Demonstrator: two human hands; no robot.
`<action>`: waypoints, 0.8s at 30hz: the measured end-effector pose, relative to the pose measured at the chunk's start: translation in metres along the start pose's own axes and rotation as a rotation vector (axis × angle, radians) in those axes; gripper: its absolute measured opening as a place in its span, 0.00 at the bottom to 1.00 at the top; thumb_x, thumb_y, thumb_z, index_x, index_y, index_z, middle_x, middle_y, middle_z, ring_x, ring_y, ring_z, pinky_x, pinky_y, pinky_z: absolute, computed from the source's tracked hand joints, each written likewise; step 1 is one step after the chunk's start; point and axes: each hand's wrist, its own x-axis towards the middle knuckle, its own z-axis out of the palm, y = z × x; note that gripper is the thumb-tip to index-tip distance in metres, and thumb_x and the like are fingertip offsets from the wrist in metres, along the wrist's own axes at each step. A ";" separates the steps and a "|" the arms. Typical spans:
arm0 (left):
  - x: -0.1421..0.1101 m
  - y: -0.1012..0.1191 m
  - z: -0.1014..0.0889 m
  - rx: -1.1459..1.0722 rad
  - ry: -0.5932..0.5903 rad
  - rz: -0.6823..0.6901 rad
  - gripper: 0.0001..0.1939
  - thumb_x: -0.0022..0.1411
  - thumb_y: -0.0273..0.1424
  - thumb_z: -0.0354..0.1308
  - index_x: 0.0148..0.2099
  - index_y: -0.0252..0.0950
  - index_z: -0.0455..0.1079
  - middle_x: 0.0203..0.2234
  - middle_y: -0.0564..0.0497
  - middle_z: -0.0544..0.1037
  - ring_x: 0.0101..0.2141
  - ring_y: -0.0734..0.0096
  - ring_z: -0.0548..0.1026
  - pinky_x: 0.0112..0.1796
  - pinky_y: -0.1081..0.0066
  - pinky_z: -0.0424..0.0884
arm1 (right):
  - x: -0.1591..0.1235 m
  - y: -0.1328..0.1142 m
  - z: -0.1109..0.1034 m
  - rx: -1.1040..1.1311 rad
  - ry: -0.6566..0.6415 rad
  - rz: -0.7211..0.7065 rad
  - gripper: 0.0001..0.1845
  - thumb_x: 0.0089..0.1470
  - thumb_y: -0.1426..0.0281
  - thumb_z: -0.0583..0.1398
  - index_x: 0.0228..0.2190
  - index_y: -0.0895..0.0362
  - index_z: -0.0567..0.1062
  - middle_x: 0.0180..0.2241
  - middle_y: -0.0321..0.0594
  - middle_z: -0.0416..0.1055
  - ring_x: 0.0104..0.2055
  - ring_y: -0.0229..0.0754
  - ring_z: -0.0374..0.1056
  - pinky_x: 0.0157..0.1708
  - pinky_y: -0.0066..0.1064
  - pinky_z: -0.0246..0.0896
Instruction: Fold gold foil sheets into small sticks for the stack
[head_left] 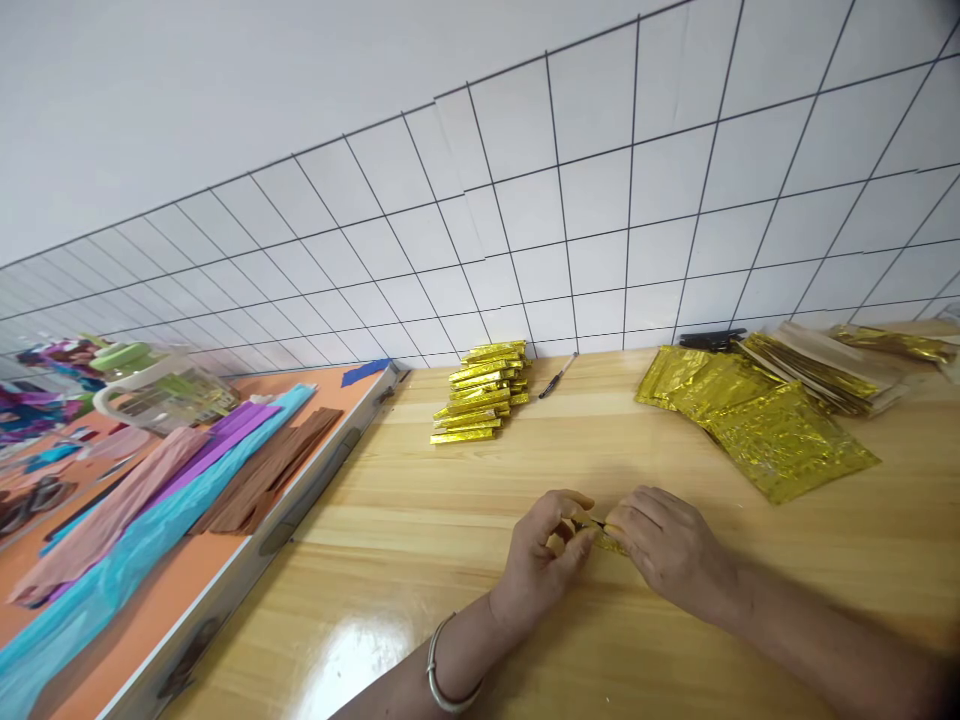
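Both hands meet low over the wooden table (420, 520), right of the middle. Between them lies a small piece of gold foil (611, 543), mostly covered by fingers. My left hand (541, 550), with a bangle at the wrist, pinches its left end between thumb and fingers. My right hand (667, 545) has its fingers closed over the other end. A thin dark edge shows at the foil between the fingertips; what it is I cannot make out. Beyond the hands stands a stack of folded gold foil strips (480, 395). Flat gold foil sheets (787, 440) lie at the right.
A pen (559, 375) lies beside the strips. A black object (712, 340) is near the grid-patterned wall (592, 200). On the left, an orange table (255, 565) bears coloured crepe-like strips (217, 480) and a clear jug with a green lid (165, 385).
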 end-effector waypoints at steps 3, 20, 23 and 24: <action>0.001 -0.004 -0.002 0.015 -0.014 0.047 0.02 0.58 0.24 0.55 0.35 0.35 0.65 0.39 0.48 0.71 0.35 0.74 0.69 0.33 0.75 0.67 | -0.001 0.000 0.001 0.006 0.001 0.003 0.07 0.57 0.74 0.52 0.29 0.58 0.69 0.26 0.39 0.65 0.30 0.40 0.59 0.31 0.33 0.55; 0.000 -0.014 0.001 -0.182 0.069 -0.101 0.09 0.54 0.29 0.62 0.31 0.33 0.64 0.40 0.47 0.70 0.35 0.74 0.69 0.32 0.76 0.68 | 0.000 -0.001 0.001 0.008 -0.006 0.006 0.07 0.57 0.74 0.53 0.29 0.58 0.70 0.26 0.39 0.66 0.30 0.39 0.60 0.33 0.34 0.55; 0.001 -0.013 -0.001 -0.132 0.078 -0.060 0.07 0.54 0.28 0.62 0.29 0.33 0.66 0.39 0.47 0.70 0.37 0.72 0.70 0.33 0.75 0.68 | -0.001 -0.002 0.001 0.000 -0.007 0.014 0.07 0.57 0.74 0.54 0.28 0.58 0.70 0.26 0.39 0.66 0.30 0.39 0.60 0.33 0.34 0.55; 0.001 -0.013 -0.001 -0.123 0.079 -0.048 0.06 0.54 0.28 0.62 0.29 0.33 0.67 0.39 0.47 0.71 0.37 0.71 0.70 0.34 0.75 0.68 | -0.001 -0.002 0.001 -0.002 -0.005 0.015 0.07 0.57 0.74 0.54 0.28 0.58 0.70 0.26 0.39 0.66 0.30 0.39 0.60 0.33 0.34 0.55</action>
